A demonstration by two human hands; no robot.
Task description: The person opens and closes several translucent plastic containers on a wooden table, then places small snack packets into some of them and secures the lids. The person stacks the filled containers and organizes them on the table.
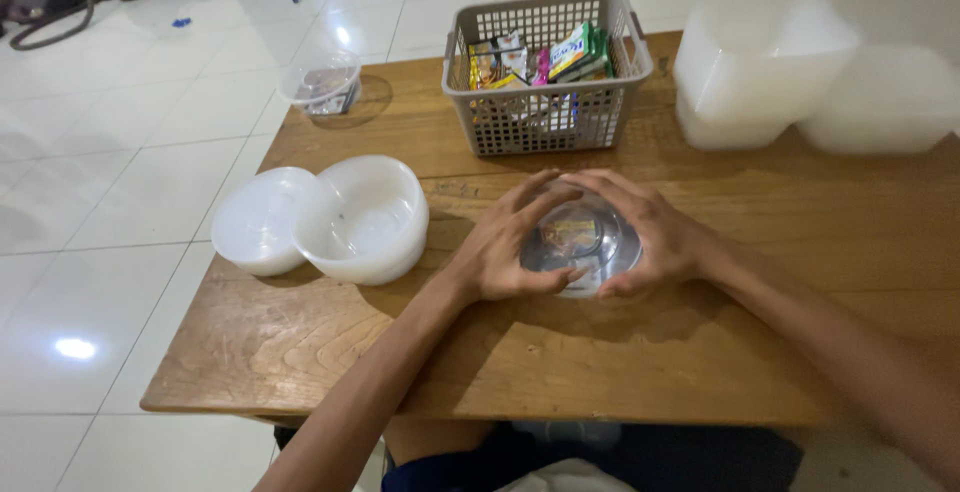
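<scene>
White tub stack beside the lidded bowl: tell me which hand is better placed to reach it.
Left. The left hand rests on the lidded bowl's side facing the white tub stack; the right hand is on the far side.

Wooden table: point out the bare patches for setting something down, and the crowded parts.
Free: the table's near edge strip in front of both hands; also right of the right hand, below the stacked white containers. Crowded: the basket, and the white bowls beside the left hand.

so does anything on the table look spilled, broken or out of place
Nothing stands out. Both hands, left hand and right hand, cup a clear lidded container; the packet basket stands upright, and nothing is spilled on the table.
</scene>
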